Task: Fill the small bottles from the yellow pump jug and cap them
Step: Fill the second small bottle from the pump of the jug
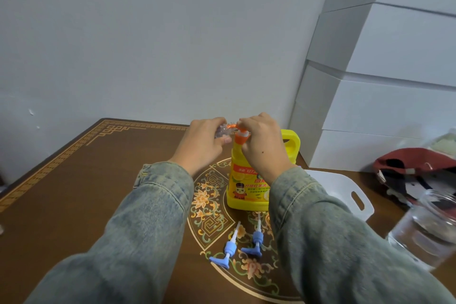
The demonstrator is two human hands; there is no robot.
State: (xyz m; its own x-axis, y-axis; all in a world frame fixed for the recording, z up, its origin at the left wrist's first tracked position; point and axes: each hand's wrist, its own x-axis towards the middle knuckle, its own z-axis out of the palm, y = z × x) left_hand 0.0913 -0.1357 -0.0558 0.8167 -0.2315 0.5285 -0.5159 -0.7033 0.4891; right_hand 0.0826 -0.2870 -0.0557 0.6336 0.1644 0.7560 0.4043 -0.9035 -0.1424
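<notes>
Key relation: the small clear bottle (219,131) was held up at the orange spout (231,126) of the yellow pump jug (249,180), just left of the pump head, its mouth seemingly turned toward the nozzle; whether they touched could not be told.
Left hand (204,142): curled round the small bottle, holding it off the tabletop (98,180).
Right hand (261,140): on top of the pump head, fingers bent over it, likely placed to press down.
Jug: upright near the middle of the tabletop, handle on the far right side, long axis vertical.
Nearer hand: both were at the pump; the right sat directly over it.
Caps: two blue pump caps (243,244) lay on their sides in front of the jug, tubes pointing away from the person, not yet fitted.
Around: a white tray (345,192) right of the jug, a clear glass jar (424,227) further right, white boxes (382,106) behind.
In the way: nothing seemed to block the press.
</notes>
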